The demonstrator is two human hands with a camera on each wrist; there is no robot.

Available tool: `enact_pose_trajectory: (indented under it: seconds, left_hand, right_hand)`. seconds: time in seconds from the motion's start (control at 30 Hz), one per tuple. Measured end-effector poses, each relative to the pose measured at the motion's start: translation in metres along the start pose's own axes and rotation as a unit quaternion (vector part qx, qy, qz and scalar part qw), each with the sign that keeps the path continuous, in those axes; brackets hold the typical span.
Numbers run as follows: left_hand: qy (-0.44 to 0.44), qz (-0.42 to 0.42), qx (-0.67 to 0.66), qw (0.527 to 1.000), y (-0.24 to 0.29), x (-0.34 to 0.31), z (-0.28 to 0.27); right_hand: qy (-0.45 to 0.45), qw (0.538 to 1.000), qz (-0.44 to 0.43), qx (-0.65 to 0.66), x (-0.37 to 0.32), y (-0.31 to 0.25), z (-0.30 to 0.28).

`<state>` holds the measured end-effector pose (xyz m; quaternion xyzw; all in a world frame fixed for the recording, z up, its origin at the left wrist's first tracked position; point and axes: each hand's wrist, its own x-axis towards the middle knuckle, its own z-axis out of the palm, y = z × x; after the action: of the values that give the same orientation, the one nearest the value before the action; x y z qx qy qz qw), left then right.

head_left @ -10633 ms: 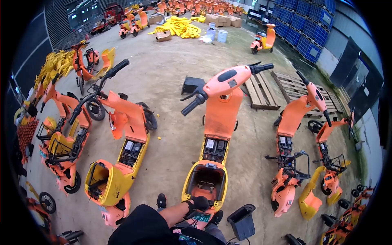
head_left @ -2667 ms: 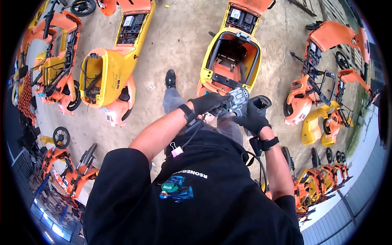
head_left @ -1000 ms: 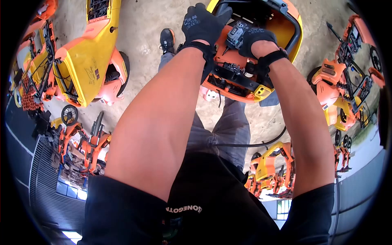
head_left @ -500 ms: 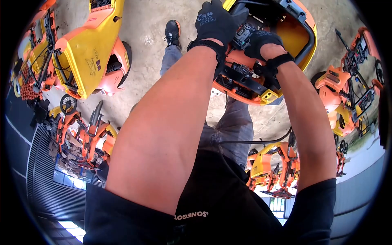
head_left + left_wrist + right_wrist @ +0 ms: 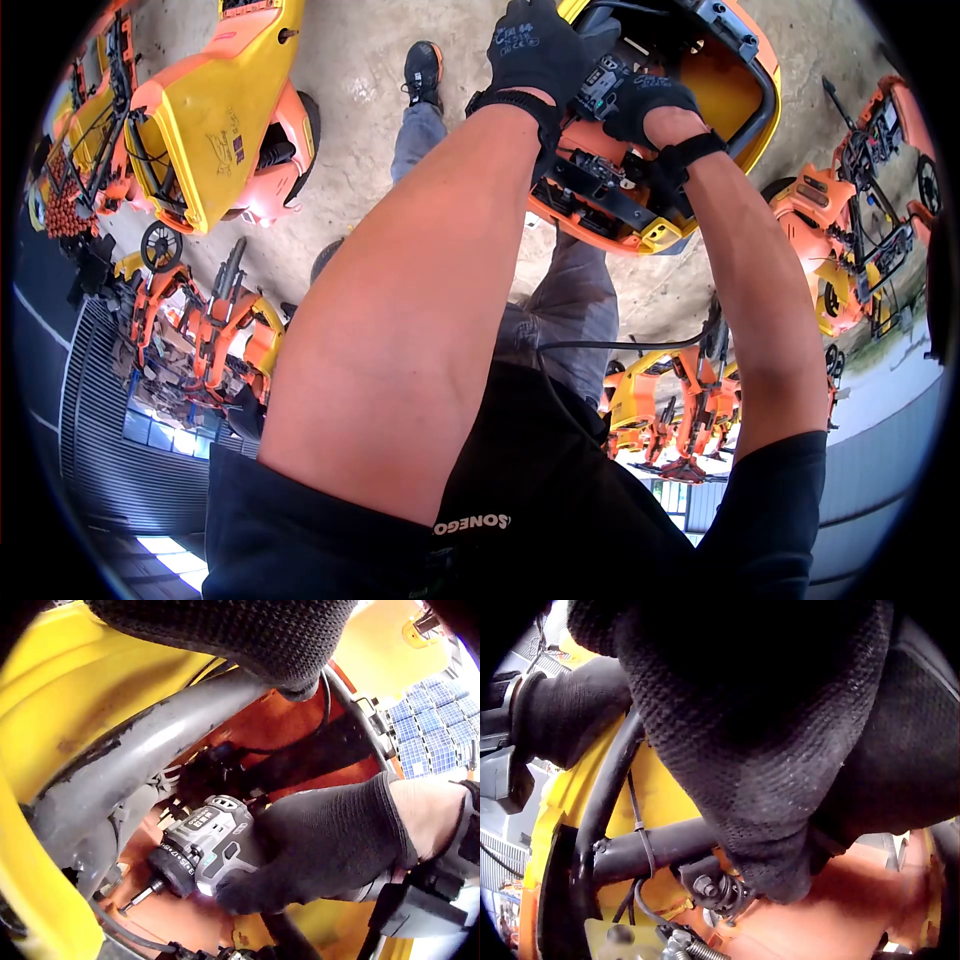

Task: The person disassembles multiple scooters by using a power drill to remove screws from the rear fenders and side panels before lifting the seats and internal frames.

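Observation:
My right hand point(image 5: 645, 105), in a black knit glove, grips a grey cordless drill point(image 5: 217, 840) inside the scooter's open seat compartment. The drill's bit point(image 5: 140, 897) points down at the left, near the orange inner panel point(image 5: 180, 922). My left hand point(image 5: 540, 50), also gloved, holds the black frame tube point(image 5: 150, 739) at the compartment's left side; its fingertips are mostly hidden. In the right wrist view, the right glove point(image 5: 757, 735) covers the drill, close above a bolted bracket point(image 5: 709, 889). The yellow body shell point(image 5: 770, 100) surrounds the opening.
A yellow-and-orange scooter body point(image 5: 205, 120) stands at the left, and a stripped scooter point(image 5: 820, 215) at the right. Loose cables point(image 5: 135, 937) run inside the compartment. A black cord point(image 5: 640, 345) crosses before my legs. More scooter frames point(image 5: 690, 400) stand behind me.
Both hands were together at the drill in front of my body. The right hand has since carried it into the compartment; the left has gone to the frame. Over the last half second, little moves.

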<state>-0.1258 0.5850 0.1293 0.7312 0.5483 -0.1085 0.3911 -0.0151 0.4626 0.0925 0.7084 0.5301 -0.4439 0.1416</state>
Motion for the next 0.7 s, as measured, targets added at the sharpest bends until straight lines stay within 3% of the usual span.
enact_pose_trajectory:
  seconds: [0.23,0.3,0.4,0.7]
  left_hand:
    - [-0.005,0.001,0.004,1.0,0.0,0.001,0.001]
    - [-0.004,-0.001,0.002,1.0,-0.001,0.002,0.003]
    - [0.01,0.016,0.008,1.0,-0.004,0.003,0.005]
    - [0.008,0.018,0.023,1.0,-0.003,0.004,0.006]
  right_hand:
    - [-0.01,0.999,0.009,-0.033,0.003,-0.003,0.004]
    - [0.096,0.992,-0.048,-0.061,0.003,-0.001,0.013]
    - [0.076,0.994,0.001,-0.076,0.011,-0.013,0.005]
    - [0.088,0.985,-0.04,-0.141,0.005,-0.015,0.004]
